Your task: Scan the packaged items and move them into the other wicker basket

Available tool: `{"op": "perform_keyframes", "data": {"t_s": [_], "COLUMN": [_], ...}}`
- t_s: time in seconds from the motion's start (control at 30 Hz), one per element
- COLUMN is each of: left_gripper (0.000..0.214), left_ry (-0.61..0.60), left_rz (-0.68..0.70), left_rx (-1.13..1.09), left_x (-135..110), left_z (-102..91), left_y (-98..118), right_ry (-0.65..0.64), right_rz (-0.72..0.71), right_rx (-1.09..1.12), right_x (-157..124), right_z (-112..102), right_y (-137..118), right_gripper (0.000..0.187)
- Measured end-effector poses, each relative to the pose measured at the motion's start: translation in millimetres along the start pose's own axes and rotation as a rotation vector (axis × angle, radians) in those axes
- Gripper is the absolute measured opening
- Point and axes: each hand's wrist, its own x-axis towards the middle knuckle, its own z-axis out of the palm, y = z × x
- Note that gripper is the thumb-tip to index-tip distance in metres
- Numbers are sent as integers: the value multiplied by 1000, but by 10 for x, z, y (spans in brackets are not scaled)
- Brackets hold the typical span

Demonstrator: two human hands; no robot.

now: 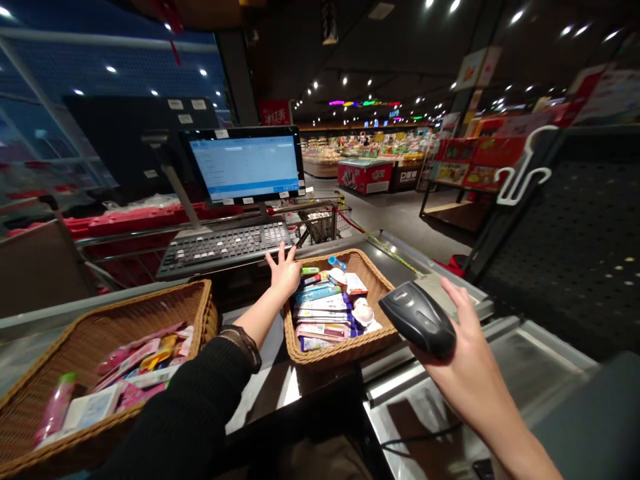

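Observation:
My left hand is stretched forward with its fingers spread, at the right end of the keyboard and beside the left rim of a wicker basket. Whether its fingertips touch the keys I cannot tell. Long wrapped packets, a blue-capped item and a few round cup-like items lie in that basket. My right hand is closed round a black barcode scanner, held above the counter just right of the basket. Part of its grip is hidden by my fingers.
A second wicker basket at the left holds pink packets and a pink bottle with a green cap. Behind the keyboard stands a lit monitor. A white hook hangs on the dark panel at the right. Shopping carts stand beyond the counter.

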Motion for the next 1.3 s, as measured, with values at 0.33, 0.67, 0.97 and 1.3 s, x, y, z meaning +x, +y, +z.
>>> {"op": "perform_keyframes", "data": {"t_s": [0.33, 0.67, 0.97, 1.3], "left_gripper": [32, 29, 26, 43], "left_ry": [-173, 30, -274, -660], "left_rz": [-92, -13, -487, -608], "left_rx": [75, -42, 139, 107], "left_x": [-33, -753, -1843, -2448], "left_z": [105, -585, -987, -546], "left_y": [-9, -688, -2591, -3214], "right_ry": [-52, -38, -106, -189], "right_rz": [34, -159, -381, -439], "right_rx": [37, 68, 124, 130], "right_x": [44, 208, 289, 327], "right_z": [119, 310, 775, 1042], "right_y": [-111, -427, -699, -1120], "right_gripper": [42, 36, 36, 43]}}
